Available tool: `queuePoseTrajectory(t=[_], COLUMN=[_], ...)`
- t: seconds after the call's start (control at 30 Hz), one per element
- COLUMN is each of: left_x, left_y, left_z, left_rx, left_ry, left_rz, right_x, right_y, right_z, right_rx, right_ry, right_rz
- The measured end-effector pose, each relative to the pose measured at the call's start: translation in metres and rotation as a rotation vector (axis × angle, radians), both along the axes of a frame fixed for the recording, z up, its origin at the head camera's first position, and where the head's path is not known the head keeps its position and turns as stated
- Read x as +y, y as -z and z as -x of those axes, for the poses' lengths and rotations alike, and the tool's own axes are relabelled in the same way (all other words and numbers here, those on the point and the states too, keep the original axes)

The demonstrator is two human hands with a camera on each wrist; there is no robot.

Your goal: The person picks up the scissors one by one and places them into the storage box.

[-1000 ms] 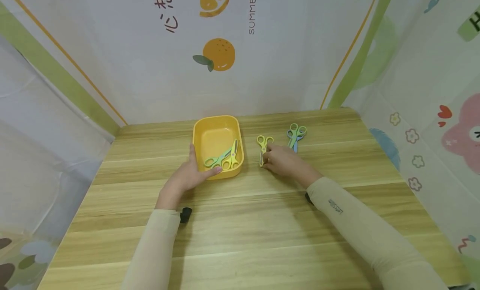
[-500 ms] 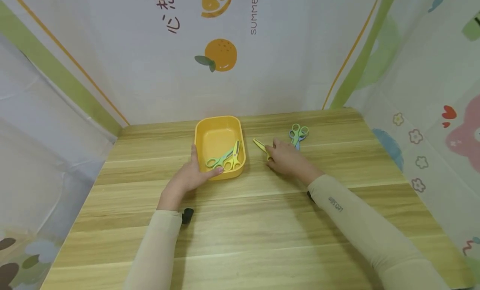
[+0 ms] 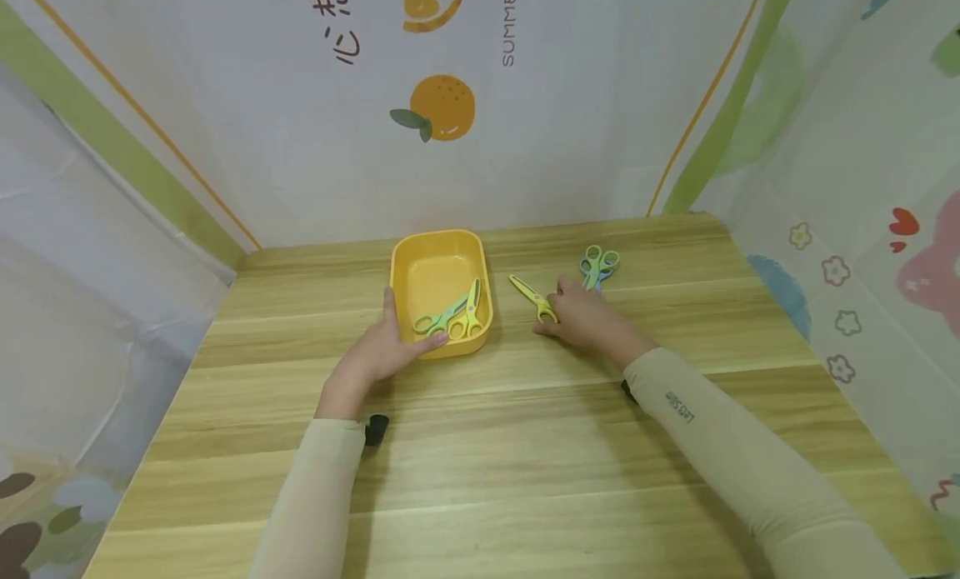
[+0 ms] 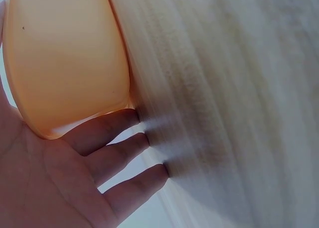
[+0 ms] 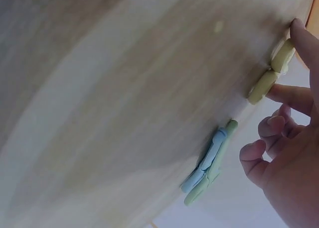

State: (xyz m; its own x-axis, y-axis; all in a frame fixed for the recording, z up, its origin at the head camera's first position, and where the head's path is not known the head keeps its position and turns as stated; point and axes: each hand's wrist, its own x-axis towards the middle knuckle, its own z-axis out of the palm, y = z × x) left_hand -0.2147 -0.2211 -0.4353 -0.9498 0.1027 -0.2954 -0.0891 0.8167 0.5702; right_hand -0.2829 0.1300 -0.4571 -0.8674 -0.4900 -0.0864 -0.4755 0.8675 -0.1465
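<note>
My left hand (image 3: 375, 348) rests at the near left corner of a yellow plastic bin (image 3: 438, 236), thumb along its front rim. In the left wrist view, straight fingers (image 4: 134, 185) lie beside the bin wall, their tips at the tabletop. Inside the bin are green scissors (image 3: 431, 322) and yellow scissors (image 3: 471, 306). To the bin's right, my right hand (image 3: 591, 319) holds a second pair of yellow scissors (image 3: 529, 291) at the handles, blades pointing far left. Thumb and index finger flank the handle loops (image 5: 261, 87); the other fingers are curled.
Green scissors (image 3: 594, 272) lie over blue scissors (image 3: 607, 269) on the wooden table (image 3: 480, 462), just beyond the right hand. A printed white cloth (image 3: 570, 129) hangs behind the table's far edge, with more cloth along both sides.
The yellow scissors on the table have turned, so their handles now face the right hand and the blades point far left. The right hand has shifted slightly right. The left hand stays at the bin.
</note>
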Motion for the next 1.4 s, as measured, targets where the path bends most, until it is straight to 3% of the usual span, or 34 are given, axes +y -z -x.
queuePoseTrajectory(t=[0.17, 0.5, 0.97, 1.4], left_x=[0.002, 0.002, -0.002, 0.0], left_y=[0.001, 0.001, -0.001, -0.002], left_z=[0.0, 0.001, 0.004, 0.0], left_rx=[-0.002, 0.001, -0.019, -0.026], left_ry=[0.003, 0.012, -0.002, 0.0], left_rz=[-0.002, 0.003, -0.003, -0.013], right_x=[0.004, 0.002, -0.014, -0.013], right_y=[-0.004, -0.016, -0.023, -0.023], right_z=[-0.002, -0.002, -0.006, -0.011], right_rx=[-0.049, -0.092, -0.105, -0.127], right_ry=[-0.013, -0.026, 0.003, 0.02], right_rz=[0.035, -0.013, -0.051, -0.045])
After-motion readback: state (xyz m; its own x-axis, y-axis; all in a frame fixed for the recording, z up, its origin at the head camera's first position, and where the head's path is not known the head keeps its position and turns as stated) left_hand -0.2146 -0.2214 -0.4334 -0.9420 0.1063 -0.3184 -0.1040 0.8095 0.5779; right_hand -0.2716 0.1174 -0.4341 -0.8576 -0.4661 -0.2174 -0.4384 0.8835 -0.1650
